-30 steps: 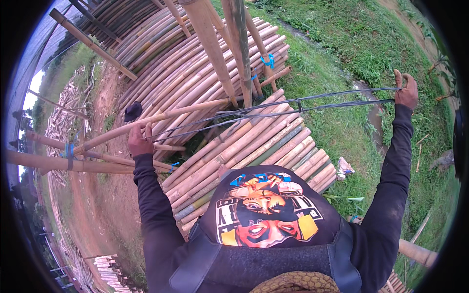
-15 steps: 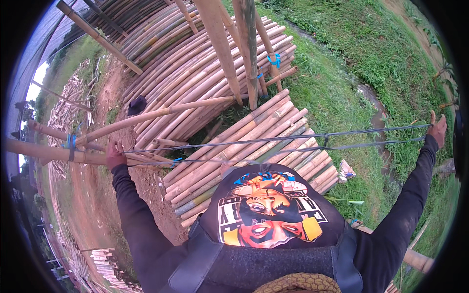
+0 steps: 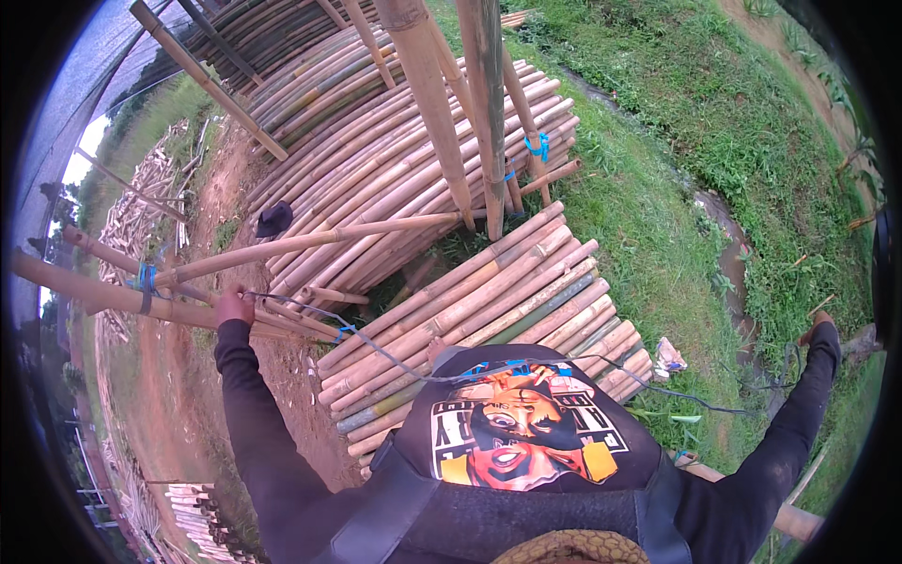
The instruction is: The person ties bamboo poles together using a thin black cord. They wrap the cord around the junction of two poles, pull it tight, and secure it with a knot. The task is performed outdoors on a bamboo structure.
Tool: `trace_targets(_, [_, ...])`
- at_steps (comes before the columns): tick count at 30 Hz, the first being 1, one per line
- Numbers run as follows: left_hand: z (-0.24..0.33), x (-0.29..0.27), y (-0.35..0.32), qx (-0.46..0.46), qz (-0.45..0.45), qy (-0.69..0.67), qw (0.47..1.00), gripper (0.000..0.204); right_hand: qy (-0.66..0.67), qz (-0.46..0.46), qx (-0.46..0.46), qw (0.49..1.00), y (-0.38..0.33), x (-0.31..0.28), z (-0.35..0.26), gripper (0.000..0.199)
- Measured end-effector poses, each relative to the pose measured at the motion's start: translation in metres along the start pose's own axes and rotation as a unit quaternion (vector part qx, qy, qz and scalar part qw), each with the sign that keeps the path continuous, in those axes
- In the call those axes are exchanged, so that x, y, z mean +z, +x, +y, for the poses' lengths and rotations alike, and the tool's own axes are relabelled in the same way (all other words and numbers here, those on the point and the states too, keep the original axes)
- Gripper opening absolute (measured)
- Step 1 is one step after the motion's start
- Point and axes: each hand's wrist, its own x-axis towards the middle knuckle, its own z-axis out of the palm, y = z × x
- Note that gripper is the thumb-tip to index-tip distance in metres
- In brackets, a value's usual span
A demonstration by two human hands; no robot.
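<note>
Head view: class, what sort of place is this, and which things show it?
Probably an outdoor bamboo storage yard: many long bamboo poles lie stacked together, bamboo uprights stand beside them, and grass grows alongside.

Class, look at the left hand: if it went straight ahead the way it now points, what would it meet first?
Probably the slanting pole, which crosses the picture just beyond the left hand; depth is unclear, so the hand might pass over or under it.
</note>
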Motion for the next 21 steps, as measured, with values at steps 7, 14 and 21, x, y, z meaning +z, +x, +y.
trace_targets(7, [0.392,-0.098,-0.066,0.393,-0.065,-0.15,0.905,0.019,0.584,0.199,-0.546,0.567,-0.25,-0.16,-0.337,0.058])
trace_targets(14, [0.466,-0.112,-0.043,0.441,-0.147,-0.289,0.837,0.032,0.637,-0.407,-0.538,0.373,-0.333,-0.19,-0.467,0.039])
trace_targets(21, [0.428,-0.057,0.083,0.261,-0.033,-0.523,0.811,0.087,0.902,-0.316,-0.277,0.096,-0.241,-0.218,-0.469,0.033])
